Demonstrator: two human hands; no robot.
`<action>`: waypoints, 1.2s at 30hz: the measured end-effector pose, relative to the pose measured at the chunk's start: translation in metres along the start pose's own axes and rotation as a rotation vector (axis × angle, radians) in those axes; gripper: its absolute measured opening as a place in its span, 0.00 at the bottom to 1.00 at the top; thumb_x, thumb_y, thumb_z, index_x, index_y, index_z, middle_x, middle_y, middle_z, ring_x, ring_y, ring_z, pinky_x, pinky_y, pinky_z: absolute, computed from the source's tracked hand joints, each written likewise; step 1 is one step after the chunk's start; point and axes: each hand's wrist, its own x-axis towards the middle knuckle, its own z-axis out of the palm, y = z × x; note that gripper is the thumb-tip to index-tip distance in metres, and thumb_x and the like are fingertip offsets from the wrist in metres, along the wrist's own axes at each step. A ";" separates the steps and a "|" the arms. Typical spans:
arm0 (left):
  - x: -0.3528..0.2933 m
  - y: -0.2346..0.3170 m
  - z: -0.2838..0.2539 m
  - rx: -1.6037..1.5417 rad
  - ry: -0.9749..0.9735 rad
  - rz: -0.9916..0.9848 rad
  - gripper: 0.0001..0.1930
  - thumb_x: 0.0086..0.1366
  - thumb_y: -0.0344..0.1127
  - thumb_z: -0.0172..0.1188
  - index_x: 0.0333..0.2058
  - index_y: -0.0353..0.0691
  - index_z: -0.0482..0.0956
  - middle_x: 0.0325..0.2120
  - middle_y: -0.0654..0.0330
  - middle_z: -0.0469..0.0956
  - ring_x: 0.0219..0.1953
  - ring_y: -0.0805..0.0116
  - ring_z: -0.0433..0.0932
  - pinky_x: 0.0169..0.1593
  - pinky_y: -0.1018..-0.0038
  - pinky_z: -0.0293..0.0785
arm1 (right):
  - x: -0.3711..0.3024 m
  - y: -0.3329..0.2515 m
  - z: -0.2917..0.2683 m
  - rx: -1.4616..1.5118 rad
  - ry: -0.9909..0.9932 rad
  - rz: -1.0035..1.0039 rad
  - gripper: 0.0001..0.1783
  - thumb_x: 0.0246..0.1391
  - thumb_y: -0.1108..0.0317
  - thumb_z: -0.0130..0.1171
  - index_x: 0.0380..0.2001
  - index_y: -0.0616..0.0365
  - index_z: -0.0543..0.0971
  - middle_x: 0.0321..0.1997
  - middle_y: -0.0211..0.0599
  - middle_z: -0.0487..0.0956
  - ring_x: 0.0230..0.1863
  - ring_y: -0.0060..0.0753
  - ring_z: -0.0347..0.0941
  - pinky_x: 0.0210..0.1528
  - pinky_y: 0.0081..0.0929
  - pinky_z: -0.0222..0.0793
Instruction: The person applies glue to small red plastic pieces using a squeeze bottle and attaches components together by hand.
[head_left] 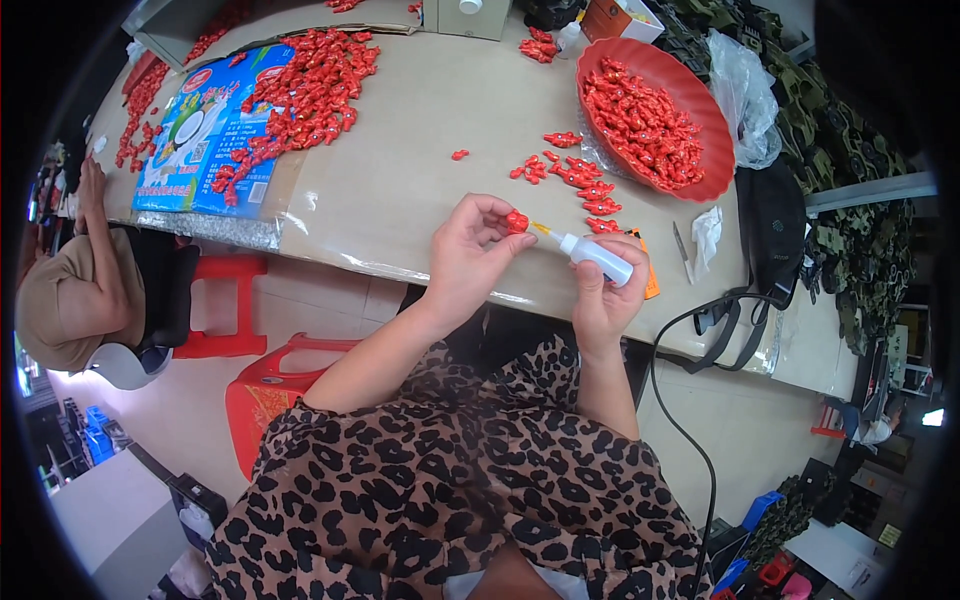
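Between the thumb and fingers of my left hand [470, 255] is a small red figurine piece [516, 222]. My right hand [608, 300] is wrapped round a white squeeze bottle [600, 260] with a thin yellowish nozzle, tilted toward the left. The nozzle tip points at the red piece and is close to it; whether they touch I cannot tell. Just beyond my hands lie several red figurines [578, 175] in a loose row, plus smaller red bits. A red scalloped bowl [715, 150] full of small red pieces stands at the far right.
On the left, a heap of red figurines [320, 90] covers part of a blue printed carton sheet [190, 150]. A thin pointed tool [684, 250] and a crumpled tissue [707, 240] lie right of my hands, near a black bag [772, 220] and cable. Another person [85, 290] sits at the left.
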 end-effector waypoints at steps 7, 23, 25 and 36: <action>0.000 -0.001 0.000 0.025 -0.006 0.007 0.14 0.48 0.19 0.56 0.33 0.32 0.62 0.29 0.60 0.67 0.30 0.78 0.70 0.35 0.84 0.69 | 0.000 0.000 0.000 0.015 0.010 0.012 0.14 0.47 0.67 0.52 0.34 0.62 0.62 0.35 0.40 0.64 0.29 0.23 0.64 0.30 0.16 0.64; 0.000 -0.003 0.001 0.034 0.035 0.035 0.14 0.47 0.21 0.59 0.32 0.32 0.64 0.27 0.60 0.69 0.29 0.77 0.71 0.34 0.83 0.69 | -0.001 -0.002 -0.001 -0.012 -0.003 0.065 0.14 0.46 0.70 0.54 0.33 0.63 0.63 0.35 0.39 0.65 0.32 0.22 0.62 0.34 0.17 0.61; 0.000 -0.002 0.001 0.041 0.036 0.029 0.14 0.47 0.22 0.59 0.32 0.32 0.64 0.27 0.60 0.69 0.29 0.78 0.71 0.34 0.83 0.69 | -0.001 -0.001 -0.001 0.010 0.020 0.068 0.14 0.46 0.70 0.54 0.33 0.63 0.63 0.34 0.39 0.65 0.32 0.23 0.62 0.34 0.17 0.61; 0.000 -0.004 -0.001 0.038 0.040 0.023 0.14 0.47 0.22 0.58 0.32 0.33 0.63 0.27 0.60 0.69 0.29 0.78 0.71 0.34 0.83 0.69 | 0.001 0.000 -0.001 -0.017 0.019 0.046 0.13 0.48 0.68 0.52 0.33 0.62 0.62 0.33 0.38 0.65 0.27 0.20 0.63 0.29 0.14 0.61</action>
